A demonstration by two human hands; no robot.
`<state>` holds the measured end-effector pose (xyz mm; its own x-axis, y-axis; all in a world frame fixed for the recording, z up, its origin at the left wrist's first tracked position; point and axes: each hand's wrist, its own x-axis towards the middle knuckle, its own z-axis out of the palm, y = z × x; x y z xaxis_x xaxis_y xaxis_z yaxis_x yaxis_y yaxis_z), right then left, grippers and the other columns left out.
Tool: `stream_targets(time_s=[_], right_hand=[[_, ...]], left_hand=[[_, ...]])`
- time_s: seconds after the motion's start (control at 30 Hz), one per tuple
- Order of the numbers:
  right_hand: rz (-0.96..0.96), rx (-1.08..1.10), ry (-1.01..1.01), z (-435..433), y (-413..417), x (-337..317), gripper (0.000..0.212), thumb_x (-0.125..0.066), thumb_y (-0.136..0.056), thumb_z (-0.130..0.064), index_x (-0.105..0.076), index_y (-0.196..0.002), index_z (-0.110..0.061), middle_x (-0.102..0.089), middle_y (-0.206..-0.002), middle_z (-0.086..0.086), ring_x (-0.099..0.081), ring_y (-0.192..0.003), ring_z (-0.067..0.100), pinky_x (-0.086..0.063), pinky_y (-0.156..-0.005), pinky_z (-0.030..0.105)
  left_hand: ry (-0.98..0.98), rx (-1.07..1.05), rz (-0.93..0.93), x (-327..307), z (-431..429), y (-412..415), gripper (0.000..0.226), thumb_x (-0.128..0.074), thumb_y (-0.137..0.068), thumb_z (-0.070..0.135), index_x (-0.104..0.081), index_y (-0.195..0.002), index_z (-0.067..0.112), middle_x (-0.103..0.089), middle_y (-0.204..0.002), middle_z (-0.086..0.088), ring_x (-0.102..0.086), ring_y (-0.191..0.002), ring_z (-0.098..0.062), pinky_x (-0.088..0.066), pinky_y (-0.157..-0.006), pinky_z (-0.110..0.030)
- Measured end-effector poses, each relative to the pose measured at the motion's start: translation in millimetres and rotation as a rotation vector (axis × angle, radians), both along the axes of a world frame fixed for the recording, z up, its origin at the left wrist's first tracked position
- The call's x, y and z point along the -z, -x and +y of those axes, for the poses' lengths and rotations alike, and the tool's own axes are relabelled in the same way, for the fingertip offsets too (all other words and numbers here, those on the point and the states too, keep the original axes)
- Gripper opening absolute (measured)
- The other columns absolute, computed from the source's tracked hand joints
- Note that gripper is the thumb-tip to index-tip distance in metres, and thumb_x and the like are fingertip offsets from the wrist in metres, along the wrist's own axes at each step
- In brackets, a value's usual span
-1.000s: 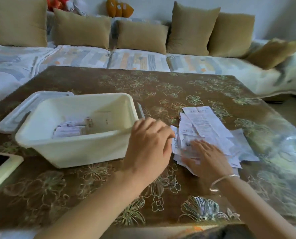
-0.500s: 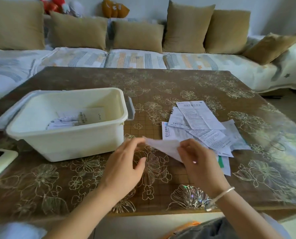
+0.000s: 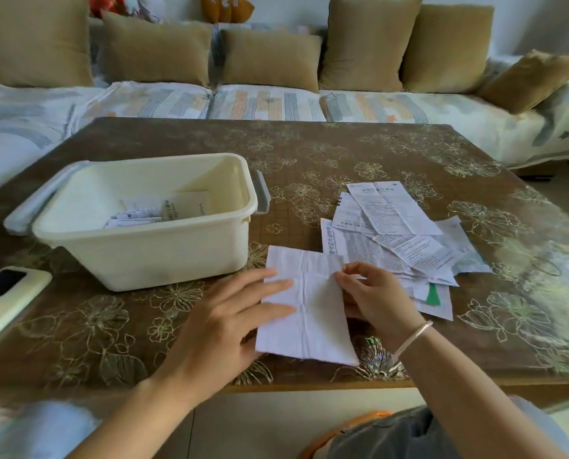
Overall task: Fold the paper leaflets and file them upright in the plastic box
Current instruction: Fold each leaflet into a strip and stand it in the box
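Item: one creased white leaflet (image 3: pixel 306 313), spread flat on the patterned table (image 3: pixel 342 150) at its near edge, just right of the cream plastic box (image 3: pixel 150 246).
Your left hand (image 3: pixel 223 329): fingers extended, laid flat on the leaflet's left side, pinning it.
Your right hand (image 3: pixel 375 299): thumb and fingers pinched on the leaflet's right edge.
Box contents: several folded papers (image 3: pixel 134 215).
Remaining stock: loose leaflet pile (image 3: pixel 395 233), right of the box.
Also present: phone (image 3: pixel 8 289), far left.
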<state>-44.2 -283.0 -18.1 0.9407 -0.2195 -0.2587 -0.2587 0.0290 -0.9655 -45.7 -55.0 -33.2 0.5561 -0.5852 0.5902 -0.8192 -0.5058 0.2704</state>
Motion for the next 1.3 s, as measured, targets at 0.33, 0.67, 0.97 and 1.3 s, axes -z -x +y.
stream_targets(time_s=[0.33,0.67,0.97,1.3], right_hand=[[-0.323,-0.015,0.739,-3.3,33.6,9.3,0.031,-0.056,-0.086,-0.001,-0.062,-0.091,-0.031,-0.068,-0.082,-0.024,-0.065,-0.069,0.006,-0.056,-0.063,0.038],[-0.392,0.054,0.991,18.2,43.1,31.9,0.027,-0.068,-0.082,-0.034,-0.062,-0.108,-0.026,-0.061,-0.078,-0.02,-0.054,-0.067,0.004,-0.049,-0.053,0.027],[-0.395,0.095,1.142,23.3,37.1,37.7,0.041,-0.077,-0.074,-0.038,-0.059,-0.109,-0.027,-0.056,-0.082,-0.014,-0.048,-0.064,0.003,-0.033,-0.045,0.014],[-0.519,-0.234,1.194,4.9,29.2,25.1,0.029,-0.066,-0.075,-0.053,-0.064,-0.097,-0.034,-0.056,-0.104,-0.017,-0.055,-0.083,0.005,-0.049,-0.054,0.024]], left_hand=[[0.146,-0.232,0.344,17.8,-3.1,11.3,0.035,-0.057,-0.084,0.053,-0.073,-0.076,0.023,-0.063,-0.072,0.018,-0.059,-0.071,-0.002,-0.049,-0.068,-0.029],[0.047,-0.472,0.344,15.0,-23.6,7.7,0.059,-0.076,-0.079,0.038,-0.053,-0.131,0.025,-0.068,-0.109,0.004,-0.059,-0.086,-0.006,-0.048,-0.067,-0.012],[0.041,-0.485,0.25,13.8,-30.4,9.2,0.099,-0.078,-0.074,0.029,-0.02,-0.154,0.019,-0.028,-0.156,-0.005,-0.03,-0.142,-0.017,-0.031,-0.107,-0.023],[-0.093,-0.345,0.138,16.5,-25.6,5.3,0.019,-0.074,-0.079,0.022,-0.071,-0.097,0.028,-0.066,-0.102,0.017,-0.059,-0.095,-0.009,-0.04,-0.09,-0.034]])
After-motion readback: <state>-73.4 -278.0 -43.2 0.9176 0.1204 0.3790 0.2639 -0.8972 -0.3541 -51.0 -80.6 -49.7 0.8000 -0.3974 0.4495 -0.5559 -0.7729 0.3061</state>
